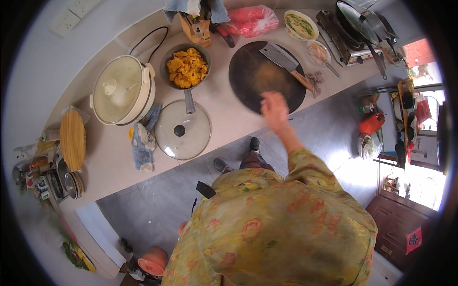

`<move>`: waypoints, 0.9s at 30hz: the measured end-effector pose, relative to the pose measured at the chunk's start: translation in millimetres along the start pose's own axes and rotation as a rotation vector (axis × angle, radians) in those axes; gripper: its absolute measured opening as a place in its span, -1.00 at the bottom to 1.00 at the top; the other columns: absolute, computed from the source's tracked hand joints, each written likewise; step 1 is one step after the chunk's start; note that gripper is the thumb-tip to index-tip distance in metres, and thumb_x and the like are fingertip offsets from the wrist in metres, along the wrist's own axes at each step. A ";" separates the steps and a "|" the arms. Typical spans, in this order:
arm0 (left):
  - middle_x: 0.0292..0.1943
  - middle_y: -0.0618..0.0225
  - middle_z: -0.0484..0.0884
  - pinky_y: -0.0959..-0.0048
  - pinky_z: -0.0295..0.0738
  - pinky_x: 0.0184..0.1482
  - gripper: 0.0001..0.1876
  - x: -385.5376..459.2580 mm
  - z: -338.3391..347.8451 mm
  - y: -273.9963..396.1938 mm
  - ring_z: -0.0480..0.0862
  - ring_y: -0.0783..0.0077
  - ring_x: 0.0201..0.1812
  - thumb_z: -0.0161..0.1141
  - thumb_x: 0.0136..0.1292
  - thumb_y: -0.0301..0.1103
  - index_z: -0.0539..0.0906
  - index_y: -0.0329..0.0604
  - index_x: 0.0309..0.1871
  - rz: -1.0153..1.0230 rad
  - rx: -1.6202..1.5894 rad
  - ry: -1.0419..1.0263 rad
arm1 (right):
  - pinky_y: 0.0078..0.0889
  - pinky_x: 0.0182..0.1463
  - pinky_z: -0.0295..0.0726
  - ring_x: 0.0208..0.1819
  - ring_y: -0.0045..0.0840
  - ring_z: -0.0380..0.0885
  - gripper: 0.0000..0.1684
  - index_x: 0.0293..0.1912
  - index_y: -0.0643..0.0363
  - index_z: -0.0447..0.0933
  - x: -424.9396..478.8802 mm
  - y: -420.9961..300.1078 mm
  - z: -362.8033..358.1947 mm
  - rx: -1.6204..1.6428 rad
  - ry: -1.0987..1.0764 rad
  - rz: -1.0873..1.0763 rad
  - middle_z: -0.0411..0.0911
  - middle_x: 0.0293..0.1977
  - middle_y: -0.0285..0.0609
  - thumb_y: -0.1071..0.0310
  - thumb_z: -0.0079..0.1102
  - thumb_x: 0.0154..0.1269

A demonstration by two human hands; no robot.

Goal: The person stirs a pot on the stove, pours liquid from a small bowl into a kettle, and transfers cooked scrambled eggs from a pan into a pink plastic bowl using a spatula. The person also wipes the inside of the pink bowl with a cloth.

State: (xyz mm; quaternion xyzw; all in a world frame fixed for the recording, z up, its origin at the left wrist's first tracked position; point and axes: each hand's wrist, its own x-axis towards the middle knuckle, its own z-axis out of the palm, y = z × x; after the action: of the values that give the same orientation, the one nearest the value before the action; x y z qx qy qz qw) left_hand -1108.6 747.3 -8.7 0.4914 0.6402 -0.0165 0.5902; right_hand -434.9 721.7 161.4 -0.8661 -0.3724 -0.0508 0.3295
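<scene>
My right hand (276, 111), blurred by motion, is over the near edge of a round dark cutting board (247, 77). Nothing shows in its loosely bent fingers. On the board's far right part lies a cleaver (281, 57), its wooden handle reaching past the rim beside a crumpled cloth (315, 79). Only a sliver of my left hand (182, 227) shows beside the floral garment; its fingers are hidden. Left of the board stands a grey pan (189, 94) of scrambled egg (188, 68). A glass lid (193, 139) lies flat, partly under the pan's handle.
A cream electric pot (121, 93) with a lid stands at left, near blue cloths (143, 144) and a bamboo board (73, 140). Behind are a knife block (196, 30) and a red plastic bag (250, 20). Two bowls (301, 25) (318, 53) and a gas stove (336, 39) stand right.
</scene>
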 end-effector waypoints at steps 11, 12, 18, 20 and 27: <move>-0.47 0.44 0.62 0.54 0.46 -0.34 -0.81 -24.4 92.9 61.8 0.49 0.63 -0.46 0.25 0.19 -0.30 0.65 -0.25 -0.26 -0.041 0.168 0.060 | -0.06 0.12 0.34 0.10 -0.20 0.33 -0.48 0.13 0.06 0.35 68.8 150.6 -58.4 -0.488 -0.271 0.205 0.37 -0.02 -0.15 0.24 0.19 0.16; -0.48 0.44 0.62 0.55 0.46 -0.35 -0.80 -30.6 107.0 77.4 0.49 0.64 -0.46 0.25 0.20 -0.28 0.65 -0.24 -0.26 -0.049 0.156 0.066 | -0.07 0.10 0.36 0.08 -0.19 0.34 -0.50 0.11 0.07 0.36 69.9 156.6 -59.1 -0.477 -0.270 0.164 0.38 -0.04 -0.14 0.25 0.18 0.16; -0.49 0.44 0.64 0.58 0.47 -0.34 -0.77 -37.8 153.7 78.4 0.51 0.67 -0.45 0.27 0.21 -0.22 0.67 -0.21 -0.25 -0.025 0.151 0.053 | -0.14 0.05 0.42 -0.03 -0.10 0.41 -0.60 -0.01 0.12 0.39 80.1 195.4 -63.6 -0.240 -0.328 0.030 0.41 -0.11 -0.01 0.34 0.15 0.12; -0.49 0.44 0.65 0.58 0.48 -0.33 -0.76 -41.8 167.8 79.5 0.52 0.67 -0.45 0.28 0.20 -0.20 0.67 -0.20 -0.24 0.013 0.281 0.052 | -0.14 0.04 0.43 -0.06 -0.06 0.42 -0.63 -0.04 0.14 0.40 85.1 199.2 -64.6 -0.215 -0.343 0.044 0.42 -0.11 0.03 0.37 0.12 0.10; -0.46 0.39 0.67 0.57 0.48 -0.29 -0.76 -64.3 204.1 103.0 0.54 0.66 -0.42 0.27 0.20 -0.19 0.66 -0.18 -0.24 -0.063 0.340 0.049 | -0.47 -0.49 0.45 -0.60 -0.48 0.46 -0.77 -0.24 0.21 0.44 56.9 165.1 -91.1 0.623 -0.456 0.476 0.47 -0.56 -0.17 0.26 0.12 0.19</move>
State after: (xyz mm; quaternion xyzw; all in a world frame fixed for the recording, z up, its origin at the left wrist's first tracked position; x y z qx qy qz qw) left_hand -902.4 638.5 36.7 0.5641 0.6575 -0.1311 0.4820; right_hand -267.7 617.6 163.2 -0.7763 -0.2233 0.3329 0.4865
